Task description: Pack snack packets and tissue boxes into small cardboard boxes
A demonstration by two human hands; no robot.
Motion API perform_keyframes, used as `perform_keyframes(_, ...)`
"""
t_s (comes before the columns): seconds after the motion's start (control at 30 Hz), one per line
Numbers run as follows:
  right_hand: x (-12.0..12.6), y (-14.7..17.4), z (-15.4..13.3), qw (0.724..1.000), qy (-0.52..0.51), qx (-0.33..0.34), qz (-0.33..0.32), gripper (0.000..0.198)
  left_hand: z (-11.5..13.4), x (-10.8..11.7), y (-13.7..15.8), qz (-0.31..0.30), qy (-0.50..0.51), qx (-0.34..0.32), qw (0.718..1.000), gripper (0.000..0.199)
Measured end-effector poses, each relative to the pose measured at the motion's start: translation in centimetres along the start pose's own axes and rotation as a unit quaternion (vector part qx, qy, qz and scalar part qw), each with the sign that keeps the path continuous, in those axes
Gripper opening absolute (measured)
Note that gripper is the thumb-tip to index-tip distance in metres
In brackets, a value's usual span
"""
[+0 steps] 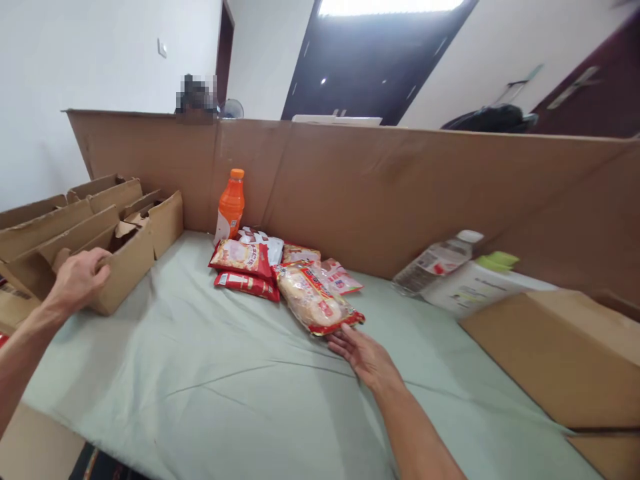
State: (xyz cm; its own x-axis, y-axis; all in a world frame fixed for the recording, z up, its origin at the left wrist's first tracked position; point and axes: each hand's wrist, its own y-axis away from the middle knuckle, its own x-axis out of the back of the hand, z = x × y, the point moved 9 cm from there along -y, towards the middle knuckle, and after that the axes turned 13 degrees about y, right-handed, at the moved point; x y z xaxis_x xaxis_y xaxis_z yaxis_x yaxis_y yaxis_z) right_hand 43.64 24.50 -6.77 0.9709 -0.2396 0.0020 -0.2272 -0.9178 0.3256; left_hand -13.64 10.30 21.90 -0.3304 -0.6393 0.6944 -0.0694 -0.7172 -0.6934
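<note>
At the left, my left hand [83, 277] is closed over the upper edge of an open cardboard box [131, 267], one of several boxes standing close together. My right hand [363, 353] is at the near corner of a clear and red bag of round crackers [315, 297], with its fingers stretched out and low by the bag's edge. Whether the fingertips reach under the bag is hard to tell. Behind and left of it lie red snack packets [241, 258], a white packet [270, 247] and a pink packet [343, 277]. An orange drink bottle [231, 207] stands upright behind them.
A tall cardboard wall [350, 187] runs along the back of the cloth-covered table [225, 400]. At the right are a tilted clear bottle [435, 263], a white container with a green cap [475, 287] and a large cardboard box [555, 353]. Beyond the wall is a person's blurred head.
</note>
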Motion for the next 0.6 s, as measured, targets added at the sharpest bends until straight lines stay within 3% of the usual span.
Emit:
perform_keyframes(0.13,-0.1,0.0,-0.3,1.000,0.001,-0.002,-0.016,0.029,7.7,-1.5,2.5,-0.113,0.076,-0.104,0.985,0.031)
perform_keyframes(0.27,0.0,0.4,-0.6,1.000,0.006,-0.006,-0.019,0.031,17.2,-1.8,5.0,-0.240,0.211,-0.199,0.926,0.029)
perform_keyframes(0.33,0.1,0.6,-0.7,1.000,0.013,-0.011,-0.013,0.030,20.4,-1.4,5.7,-0.267,0.247,-0.228,0.903,0.032)
perform_keyframes(0.43,0.5,1.4,-0.5,0.999,0.029,-0.022,-0.004,0.023,22.3,-1.0,6.1,-0.267,0.252,-0.253,0.895,0.031)
perform_keyframes(0.6,2.7,5.5,-0.2,0.998,0.066,-0.018,-0.011,0.024,21.6,-1.4,5.9,-0.216,0.226,-0.270,0.911,0.026)
